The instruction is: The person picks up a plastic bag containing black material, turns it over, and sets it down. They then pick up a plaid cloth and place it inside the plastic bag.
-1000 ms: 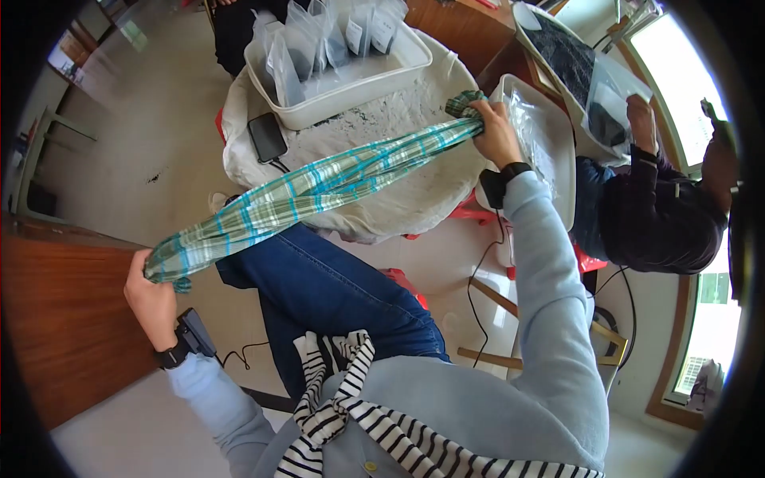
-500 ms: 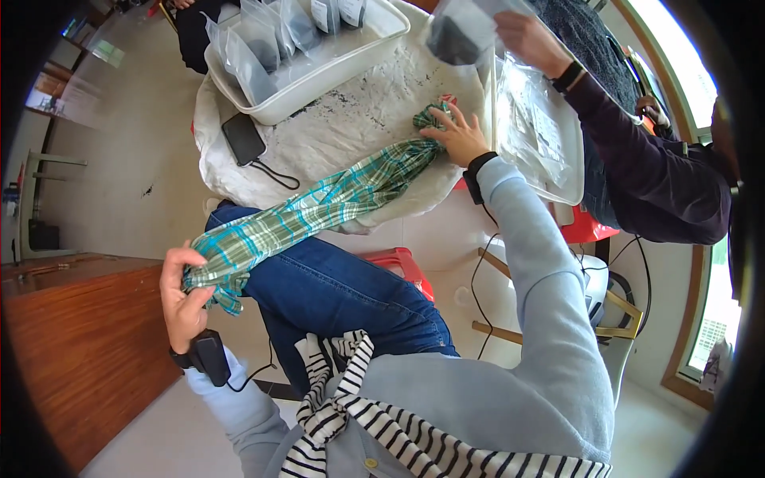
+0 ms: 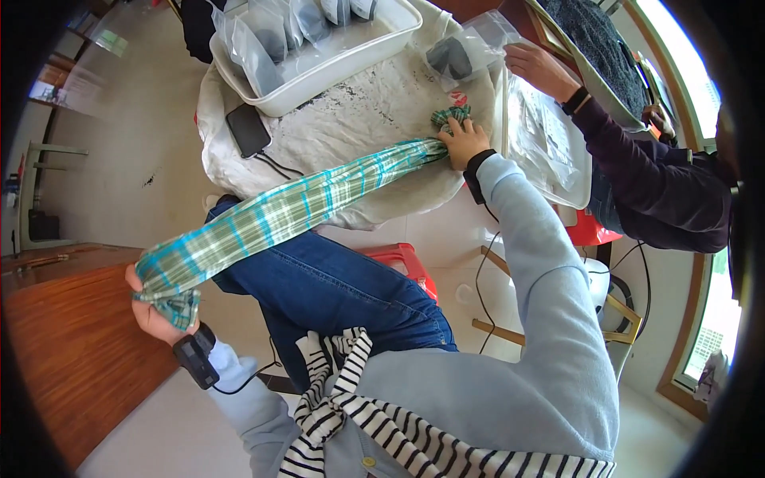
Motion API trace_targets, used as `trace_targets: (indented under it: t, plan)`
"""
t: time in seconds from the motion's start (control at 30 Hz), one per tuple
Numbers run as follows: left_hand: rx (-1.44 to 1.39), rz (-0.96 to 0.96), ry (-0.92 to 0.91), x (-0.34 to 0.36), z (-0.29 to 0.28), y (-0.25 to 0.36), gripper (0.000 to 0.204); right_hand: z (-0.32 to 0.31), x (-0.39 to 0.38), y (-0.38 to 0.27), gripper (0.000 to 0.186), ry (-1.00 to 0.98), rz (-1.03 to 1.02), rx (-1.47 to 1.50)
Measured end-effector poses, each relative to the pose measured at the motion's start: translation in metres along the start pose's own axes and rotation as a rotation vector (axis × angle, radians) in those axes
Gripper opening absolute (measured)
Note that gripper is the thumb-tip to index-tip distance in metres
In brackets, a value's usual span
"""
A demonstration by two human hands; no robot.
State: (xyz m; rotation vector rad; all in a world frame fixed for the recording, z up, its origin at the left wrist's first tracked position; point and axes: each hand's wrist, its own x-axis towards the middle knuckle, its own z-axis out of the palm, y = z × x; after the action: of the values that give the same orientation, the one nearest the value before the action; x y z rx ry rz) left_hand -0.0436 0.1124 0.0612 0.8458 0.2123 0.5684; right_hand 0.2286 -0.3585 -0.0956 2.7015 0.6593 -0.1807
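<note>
A long green, blue and white plaid sleeve cover (image 3: 279, 203), a cloth tube with ruffled ends, is stretched slantwise above my lap. Its lower left end is gripped by my left hand (image 3: 151, 311), whose fingers are partly hidden by the cloth. My right hand (image 3: 466, 145) closes on the gathered far end, at the right side of the cloth-covered table (image 3: 343, 123). Beyond those fingers a ruffle of the plaid cloth sticks out, beside a small red and white item (image 3: 458, 99).
A white tray (image 3: 335, 73) holds several clear bags with dark contents. Near it lies a black phone (image 3: 249, 130) with a strap. At right, a co-worker's hand (image 3: 542, 70) touches a clear bag (image 3: 458, 56) above another tray of bags. A wooden cabinet (image 3: 88, 342) stands at left.
My left hand has moved outward to the left, pulling the crumpled sleeve cover straight and taut. My right fingers have closed on its end. The co-worker's bag has come down onto the table.
</note>
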Motion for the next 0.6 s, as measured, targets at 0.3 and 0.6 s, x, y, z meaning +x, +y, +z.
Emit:
trace_targets:
  t: [0.3, 0.6]
  plan:
    - [0.766, -0.138, -0.641, 0.043, 0.137, -0.101, 0.014, -0.023, -0.016, 0.024, 0.063, 0.032, -0.028, 0.371]
    - [1.744, -0.207, -0.909, 0.020, 0.130, -0.163, 0.022, 0.033, -0.032, -0.008, 0.046, 0.335, 0.162, 1.013]
